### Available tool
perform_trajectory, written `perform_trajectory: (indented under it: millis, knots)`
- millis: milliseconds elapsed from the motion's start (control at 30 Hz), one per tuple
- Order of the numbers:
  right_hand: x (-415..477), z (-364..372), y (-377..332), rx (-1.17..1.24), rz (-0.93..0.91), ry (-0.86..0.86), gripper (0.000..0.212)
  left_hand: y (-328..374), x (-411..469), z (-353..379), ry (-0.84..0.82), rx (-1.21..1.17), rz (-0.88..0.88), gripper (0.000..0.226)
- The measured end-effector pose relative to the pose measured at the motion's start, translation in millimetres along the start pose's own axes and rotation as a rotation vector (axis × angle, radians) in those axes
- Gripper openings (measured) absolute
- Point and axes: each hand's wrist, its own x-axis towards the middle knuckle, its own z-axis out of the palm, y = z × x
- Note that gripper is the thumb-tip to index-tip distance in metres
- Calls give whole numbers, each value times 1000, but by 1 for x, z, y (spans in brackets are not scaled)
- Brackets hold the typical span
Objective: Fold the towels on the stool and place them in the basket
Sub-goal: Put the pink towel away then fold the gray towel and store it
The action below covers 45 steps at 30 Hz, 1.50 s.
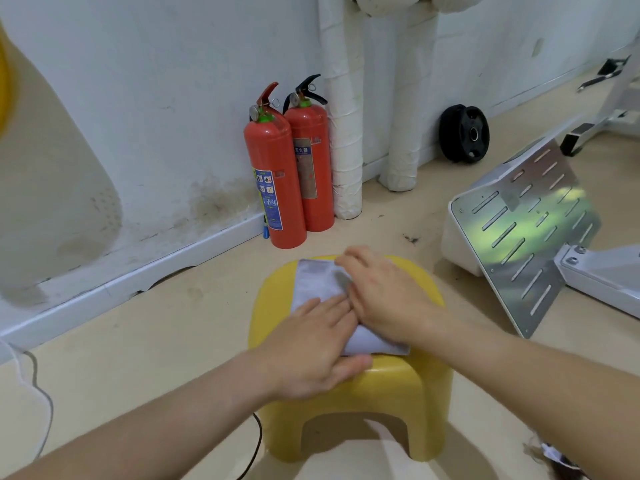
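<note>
Both hands lie flat, fingers spread, gripping nothing: the left hand (313,344) and the right hand (384,296) press on a pale grey towel (320,278), hiding most of it, on a yellow stool (398,382). No basket can be seen. Two red fire extinguishers (291,168) stand on the beige floor (173,323) by the stained white wall (156,81) beyond.
</note>
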Motion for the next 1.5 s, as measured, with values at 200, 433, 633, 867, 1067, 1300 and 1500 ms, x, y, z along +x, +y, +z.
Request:
perform_trajectory:
  millis: [200,433,633,867,1067,1300,1500]
  knots:
    - [-23,-6,1,88,-8,-286,59,-12,-15,10,-46,21,-10,67]
    - [-29,-29,-8,-355,-62,-611,100,-25,-14,-1,-54,98,-22,63]
    - [-39,-23,-25,-263,-145,-293,43,-25,-7,-3,119,248,-66,28]
    - [-35,-54,-17,-69,-45,-464,26,-19,-4,-50,-93,-118,-209,15]
    - [-30,-63,8,280,74,-640,5,-41,-17,-53,-213,-702,-399,32]
    - [-22,-47,19,710,355,-357,26,-49,-16,-43,21,-1158,-620,24]
    - [-14,-29,6,533,437,-31,21,-48,-6,-23,286,-1010,-803,18]
